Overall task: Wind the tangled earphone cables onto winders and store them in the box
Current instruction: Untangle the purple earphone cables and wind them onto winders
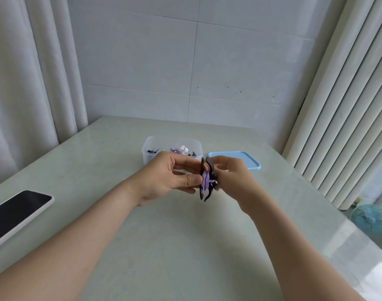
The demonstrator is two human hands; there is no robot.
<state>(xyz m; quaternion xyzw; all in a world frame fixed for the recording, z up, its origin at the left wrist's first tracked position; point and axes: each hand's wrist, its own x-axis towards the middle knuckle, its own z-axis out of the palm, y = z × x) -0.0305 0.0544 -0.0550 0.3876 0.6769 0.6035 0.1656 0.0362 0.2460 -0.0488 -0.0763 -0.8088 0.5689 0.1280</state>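
Note:
Above the middle of the table I hold a black winder with a purple earphone cable wound round its middle. My left hand pinches it from the left with thumb and fingers. My right hand grips it from the right, fingers curled. Behind the hands stands a clear plastic box holding purple, white and black wound cables.
A light blue lid lies to the right of the box. A phone with a dark screen lies at the table's left edge. A small fan stands on the floor at the right, below the radiator.

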